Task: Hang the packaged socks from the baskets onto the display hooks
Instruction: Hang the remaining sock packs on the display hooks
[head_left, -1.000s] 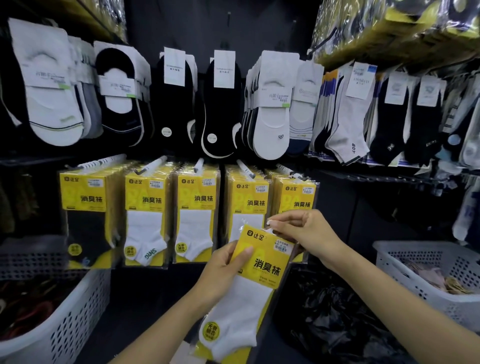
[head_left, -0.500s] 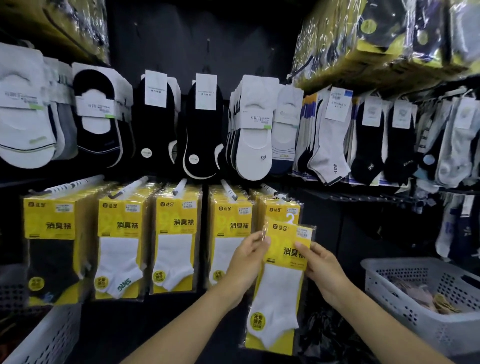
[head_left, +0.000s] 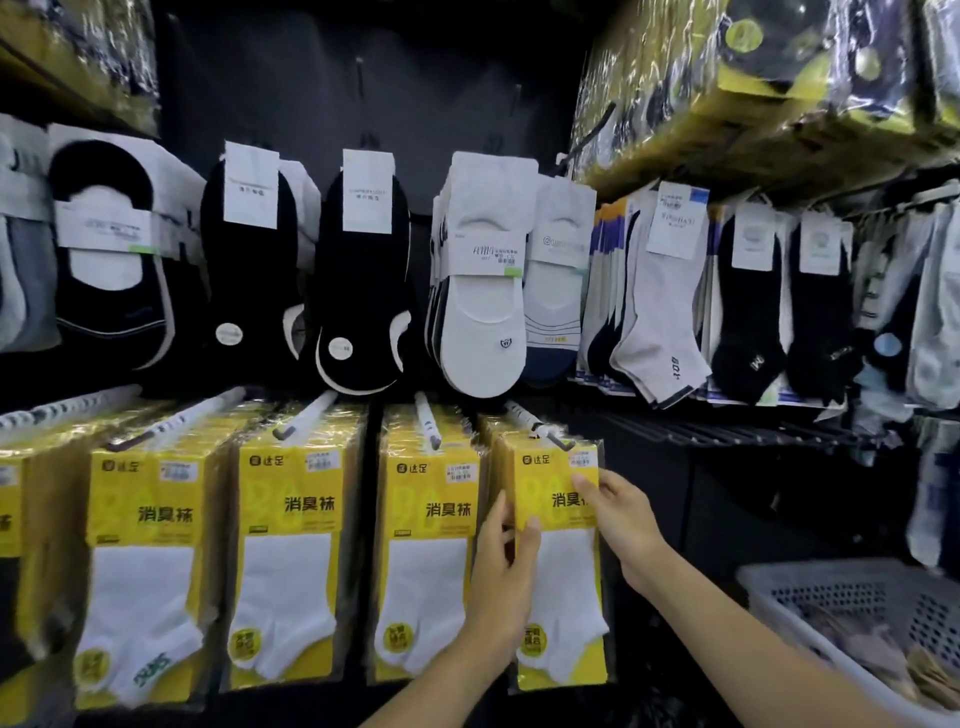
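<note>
Hands on sock pack edges.

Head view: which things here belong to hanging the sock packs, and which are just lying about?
Job: held pack; hook; basket.
Just about: black socks; white socks; grey sock; wrapped bundles.

Lower row: sock packs hang side by side on hooks. The front pack sits on the rightmost hook, left hand gripping its left edge, right hand its right edge. Carded socks hang in the row above. Basket is at lower right, wrapped bundles on the shelf top right.
</note>
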